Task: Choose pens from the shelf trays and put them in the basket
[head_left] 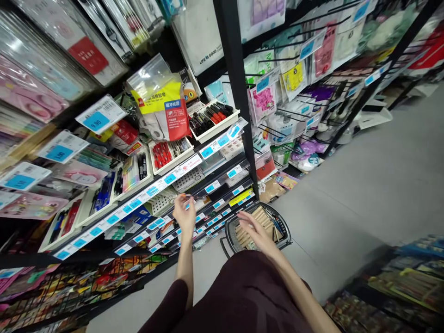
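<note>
My left hand (185, 213) is raised in front of the lower shelves, its fingers pinched round a slim, pen-like item (189, 196) with an orange part. The item is small and blurred, so its exact kind does not show. My right hand (255, 230) has its fingers stretched out and holds nothing that I can see. It hovers over the near side of a dark shopping basket (286, 235) on the floor. Inside the basket lie several light-brown rolls or sticks (260, 217) and some thin pen-like pieces.
A shelf at left carries white trays of red pens (162, 155), blue pens (103, 192) and markers (215, 113). A bag of foam tape (163, 104) stands among them. Black shelf post (236, 64) rises beyond my hands. Hooks with packaged goods line the right; grey floor (347, 185) runs alongside.
</note>
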Available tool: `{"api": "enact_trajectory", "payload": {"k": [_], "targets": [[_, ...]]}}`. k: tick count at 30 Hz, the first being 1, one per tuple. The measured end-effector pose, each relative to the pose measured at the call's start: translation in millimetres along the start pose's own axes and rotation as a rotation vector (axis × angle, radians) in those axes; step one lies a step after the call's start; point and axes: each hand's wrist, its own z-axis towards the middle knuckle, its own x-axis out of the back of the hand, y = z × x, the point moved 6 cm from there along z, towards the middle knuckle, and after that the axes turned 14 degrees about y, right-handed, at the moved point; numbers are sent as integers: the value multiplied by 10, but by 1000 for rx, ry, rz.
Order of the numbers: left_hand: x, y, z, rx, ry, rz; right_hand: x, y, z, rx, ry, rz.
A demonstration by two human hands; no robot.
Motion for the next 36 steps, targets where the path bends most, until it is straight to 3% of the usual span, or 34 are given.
{"api": "enact_trajectory", "payload": {"k": [3,5,9,13,17,23,27,36], "targets": [[242,-56,450,-74,214,137,20,59,-7,1,-16,-9],[308,-55,602,-108,270,293,23,80,-24,9,-30,-23],[220,-63,647,-212,212,464,52,99,-58,13,-34,-34],[126,-203,671,-286,148,538,128,94,-84,25,-22,-43],[223,-366,842,-256,234,630,201,88,-117,28,-28,-80],[246,-435,1036,-155,222,760,247,108,-141,32,-19,-88],[149,-404,1076,-127,169,799,255,179,-153,21,-27,-80],[25,-93,1106,-285,120,557,345,233,-136,41,16,-111]]}}
